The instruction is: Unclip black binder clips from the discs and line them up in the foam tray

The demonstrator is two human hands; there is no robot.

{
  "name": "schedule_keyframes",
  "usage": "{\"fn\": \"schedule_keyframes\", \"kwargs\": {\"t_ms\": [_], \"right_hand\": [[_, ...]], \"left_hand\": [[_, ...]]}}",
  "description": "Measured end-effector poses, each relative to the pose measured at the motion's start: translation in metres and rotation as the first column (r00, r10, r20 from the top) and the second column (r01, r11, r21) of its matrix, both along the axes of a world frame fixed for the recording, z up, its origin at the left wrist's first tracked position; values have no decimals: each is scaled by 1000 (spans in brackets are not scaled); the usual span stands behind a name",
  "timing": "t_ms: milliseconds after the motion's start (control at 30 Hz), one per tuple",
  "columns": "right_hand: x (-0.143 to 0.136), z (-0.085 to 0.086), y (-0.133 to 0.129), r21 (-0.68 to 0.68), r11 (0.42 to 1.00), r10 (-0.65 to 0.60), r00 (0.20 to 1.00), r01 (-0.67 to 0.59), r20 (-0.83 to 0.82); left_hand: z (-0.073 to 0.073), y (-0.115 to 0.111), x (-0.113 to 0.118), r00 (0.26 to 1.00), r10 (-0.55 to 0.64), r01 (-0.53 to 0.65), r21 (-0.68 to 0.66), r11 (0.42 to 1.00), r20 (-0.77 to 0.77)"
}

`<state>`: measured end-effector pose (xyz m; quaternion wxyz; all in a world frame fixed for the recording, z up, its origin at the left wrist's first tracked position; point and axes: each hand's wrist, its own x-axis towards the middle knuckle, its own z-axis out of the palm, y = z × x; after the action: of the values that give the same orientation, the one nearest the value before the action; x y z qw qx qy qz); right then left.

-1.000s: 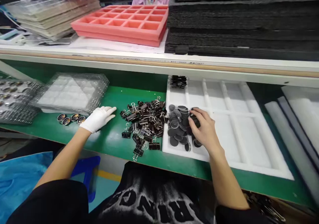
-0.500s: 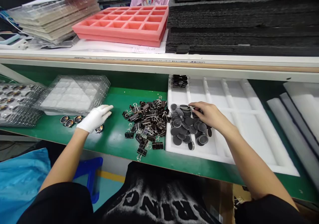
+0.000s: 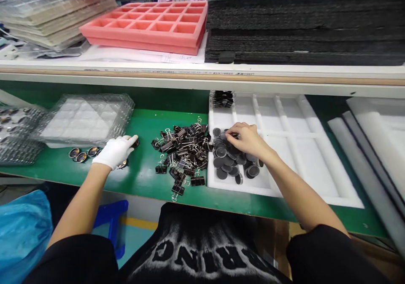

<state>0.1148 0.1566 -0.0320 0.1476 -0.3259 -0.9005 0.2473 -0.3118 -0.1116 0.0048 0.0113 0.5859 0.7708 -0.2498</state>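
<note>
My left hand (image 3: 114, 152), in a white glove, is closed with a small dark round piece (image 3: 136, 142) at its fingertips, over the green bench. Beneath and left of it lie several round metal-rimmed pieces with amber and dark faces (image 3: 81, 156). My bare right hand (image 3: 248, 139) is over a heap of dark grey round discs (image 3: 221, 150) in a white foam tray (image 3: 286, 147). Its thumb and fingers pinch at a disc, largely hidden by the hand. Between the hands is a pile of black binder clips (image 3: 185, 149) with silver wire handles.
Clear plastic trays (image 3: 84, 117) are stacked at the left, beside more trays (image 3: 15, 136) filled with round pieces. Black clips (image 3: 222, 98) sit in the foam tray's far corner. A white shelf edge (image 3: 177, 76) crosses above the bench, bearing pink foam trays (image 3: 142, 41) and black foam sheets (image 3: 303, 27).
My left hand has shifted slightly left, and a dark round piece now shows at its fingertips. My right hand has moved left over the discs. The whole view has shifted a little.
</note>
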Motion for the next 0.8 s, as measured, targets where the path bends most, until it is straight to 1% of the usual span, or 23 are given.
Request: {"fn": "schedule_keyframes", "kwargs": {"t_ms": [67,133,200,267,300,333,367,400,467,533,567,600,633,667,733,800], "right_hand": [[2,2,2,-93,993,-91,987,79,-131],[7,5,1,-248,961,-185,946,119,-265],[14,10,-1,-430,898,-267,888,90,-373],[20,18,-6,-561,828,-328,826,17,-459],[24,23,-8,-595,803,-350,796,-16,-494],[27,30,-10,-610,792,-365,769,-40,-525],[30,38,-11,-605,794,-371,745,-55,-554],[33,47,-11,-579,813,-364,725,-59,-585],[35,68,-6,-455,890,-310,697,-26,-647],[33,92,3,-227,971,-218,689,80,-691],[30,103,11,-87,985,-165,702,146,-692],[27,114,19,55,977,-114,726,205,-678],[23,124,29,186,952,-68,759,244,-648],[18,131,39,296,920,-28,795,258,-606],[9,142,60,438,871,36,860,223,-510],[0,146,79,503,847,72,901,172,-428]], "left_hand": [[-2,4,-4,1000,-10,10,3,1000,22],[-4,9,-6,999,4,-4,2,1000,49],[-4,16,-5,996,18,-18,-8,1000,90],[-3,24,-1,992,22,-20,-16,1000,128],[-2,29,1,990,27,-25,-21,999,139],[-2,33,4,989,38,-34,-26,999,146],[-1,37,7,988,51,-48,-29,998,148],[-1,41,10,987,67,-64,-28,998,149],[-2,47,15,984,87,-86,-16,996,153],[-4,51,19,986,72,-75,12,997,152],[-5,51,20,987,60,-65,28,998,150],[-6,52,21,988,49,-56,46,997,148],[-8,51,21,988,39,-49,61,997,147],[-9,50,22,989,33,-44,75,996,146],[-9,48,23,989,28,-42,95,995,144],[-9,46,26,990,32,-46,100,994,139]]}}
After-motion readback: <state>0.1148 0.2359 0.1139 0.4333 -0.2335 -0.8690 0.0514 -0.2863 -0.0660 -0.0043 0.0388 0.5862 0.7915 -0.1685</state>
